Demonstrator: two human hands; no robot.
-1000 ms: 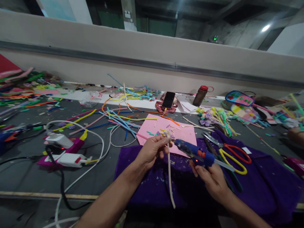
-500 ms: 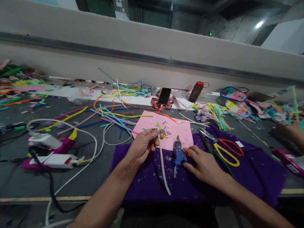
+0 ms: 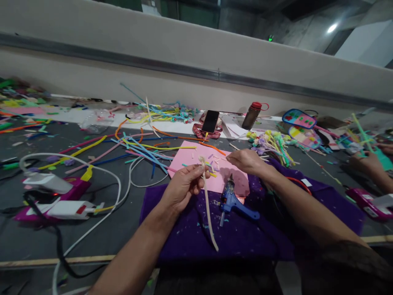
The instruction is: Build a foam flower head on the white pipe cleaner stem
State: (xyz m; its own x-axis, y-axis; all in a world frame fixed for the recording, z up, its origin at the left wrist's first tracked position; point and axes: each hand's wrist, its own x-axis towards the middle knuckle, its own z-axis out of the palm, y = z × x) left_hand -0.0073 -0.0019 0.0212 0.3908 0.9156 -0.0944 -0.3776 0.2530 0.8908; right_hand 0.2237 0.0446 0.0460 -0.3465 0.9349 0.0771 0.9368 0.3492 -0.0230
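- One pale front edge of the table runs along the bottom, cloth reaching it; low wall shuts off the far side.
- Room: gap btwn the two hands over the pink sheet, plus cloth nr the edge.
- L hand: thumb + fingertip pinched on the white stem nr its top, other fingers curled; stem's long end slants down over the cloth.
- R hand: fingers drawn together, tips at sheet's far R part (can't make out if anything's in them).
- Glue gun: lies unheld on cloth, nozzle over sheet, handle to the R.
- In the way: R forearm crosses the scissors, only a bit of red handle showing; loose blue stems just L of sheet.
- Further L: power strip w/ chargers.
- Behind: phone, bottle, flower bunch.
- Far R: co-worker's hand w/ green strips.
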